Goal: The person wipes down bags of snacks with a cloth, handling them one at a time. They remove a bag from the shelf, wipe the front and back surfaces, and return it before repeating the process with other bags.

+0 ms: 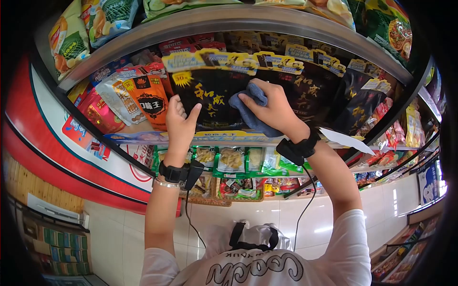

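A black snack packet (212,97) with gold characters and a yellow header faces me on the shelf. My right hand (274,107) is closed around a grey-blue cloth (251,107), which lies against the packet's right side. At the packet's left edge is my left hand (180,125), its thumb stretched up over the black front and its fingers partly curled. A dark gap shows between that thumb and the fingers. Similar black packets (310,93) stand to the right. An orange packet (151,100) is just left of my left hand.
A curved shelf edge (229,21) runs above, with chip bags (112,21) on top. Below hang green-edged food packets (230,159). A white paper strip (346,139) sticks out by my right forearm. Cables (305,205) trail from both wrist devices. Tiled floor (114,224) lies beneath.
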A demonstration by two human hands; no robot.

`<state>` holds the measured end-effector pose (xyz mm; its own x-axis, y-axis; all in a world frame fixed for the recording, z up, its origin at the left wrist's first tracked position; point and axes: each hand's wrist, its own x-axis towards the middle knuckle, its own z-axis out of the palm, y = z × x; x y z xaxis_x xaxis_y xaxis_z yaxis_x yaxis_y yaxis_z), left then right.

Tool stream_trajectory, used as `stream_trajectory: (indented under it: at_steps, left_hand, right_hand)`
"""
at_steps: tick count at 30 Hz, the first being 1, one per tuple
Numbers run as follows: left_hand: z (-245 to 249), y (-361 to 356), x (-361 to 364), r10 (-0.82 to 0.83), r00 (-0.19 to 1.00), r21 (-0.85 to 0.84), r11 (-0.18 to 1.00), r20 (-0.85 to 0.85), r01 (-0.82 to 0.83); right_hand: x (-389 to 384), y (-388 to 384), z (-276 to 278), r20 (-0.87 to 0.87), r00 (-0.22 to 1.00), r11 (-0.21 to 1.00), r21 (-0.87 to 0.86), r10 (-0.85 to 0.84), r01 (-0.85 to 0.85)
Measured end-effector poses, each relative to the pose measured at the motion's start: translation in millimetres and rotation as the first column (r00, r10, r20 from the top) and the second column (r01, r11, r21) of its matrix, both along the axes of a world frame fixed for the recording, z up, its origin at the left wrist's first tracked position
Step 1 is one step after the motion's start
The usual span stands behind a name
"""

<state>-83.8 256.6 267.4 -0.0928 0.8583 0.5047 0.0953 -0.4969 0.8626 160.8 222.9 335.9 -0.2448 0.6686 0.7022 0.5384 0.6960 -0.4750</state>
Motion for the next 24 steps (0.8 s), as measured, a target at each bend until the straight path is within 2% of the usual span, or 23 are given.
stream_trajectory:
  at_steps: [1,4,7,10,12,13,14,15,16,17,18,19,20,22,24]
  left_hand:
    - [-2,1,1,0.025,1.0,-0.019,0.999,-0.006,-0.025]
    - [7,-13,13,0.025,0.993,0.106,0.994,0.118,-0.037]
    - [26,-36,31,0.324,0.936,0.268,0.898,0.135,-0.349]
    - [44,-61,53,0.528,0.849,0.56,0.709,-0.019,-0.428]
    - [60,-78,80,0.288,0.954,0.627,0.759,-0.079,-0.178]
    - [71,-88,95,0.234,0.957,0.656,0.752,-0.174,-0.064]
    - [80,-93,108,0.1,0.951,0.627,0.771,-0.294,0.113]
    - [92,-96,123,0.016,0.913,0.633,0.726,-0.407,0.269]
    - [99,-101,137,-0.068,0.854,0.539,0.748,-0.516,0.386]
    - [99,-99,150,-0.12,0.794,0.492,0.727,-0.596,0.479]
    - [98,-98,163,-0.21,0.776,0.414,0.748,-0.594,0.519]
    - [97,-95,171,-0.183,0.736,0.373,0.767,-0.651,0.521]
    - [96,-89,178,-0.157,0.692,0.334,0.787,-0.705,0.519]
    - [97,-75,192,-0.136,0.785,0.431,0.773,-0.604,0.465]
    - [100,-67,197,-0.101,0.763,0.297,0.882,-0.638,0.365]
  right_hand:
    - [0,3,-2,-0.009,1.0,1.0,0.0,0.003,-0.003]
    - [-1,11,-7,-0.024,0.999,0.999,0.013,-0.047,0.047]
    - [0,19,-12,-0.055,0.994,0.995,-0.002,-0.098,0.098]
    - [0,22,-18,-0.089,0.989,0.993,-0.026,-0.116,0.114]
    - [1,24,-20,-0.106,0.989,0.995,-0.009,-0.102,0.101]
    - [1,24,-21,-0.112,0.99,0.996,0.014,-0.082,0.084]
    - [2,25,-24,-0.118,0.991,0.997,0.036,-0.061,0.065]
    - [8,42,-38,0.044,0.998,0.987,0.157,-0.036,0.028]
    - [10,38,-41,0.166,0.983,0.909,0.416,-0.082,0.005]
    - [4,38,-42,0.052,0.98,0.97,0.166,-0.19,0.18]
    - [-8,34,-36,-0.029,0.946,0.942,-0.113,-0.322,0.317]
    - [-13,30,-38,-0.035,0.914,0.914,0.015,-0.405,0.405]
    - [-14,25,-39,0.022,0.878,0.878,0.037,-0.478,0.477]
    - [-21,2,-19,0.126,0.781,0.791,0.093,-0.612,0.604]
    - [-20,19,-35,0.294,0.636,0.701,0.288,-0.714,0.653]
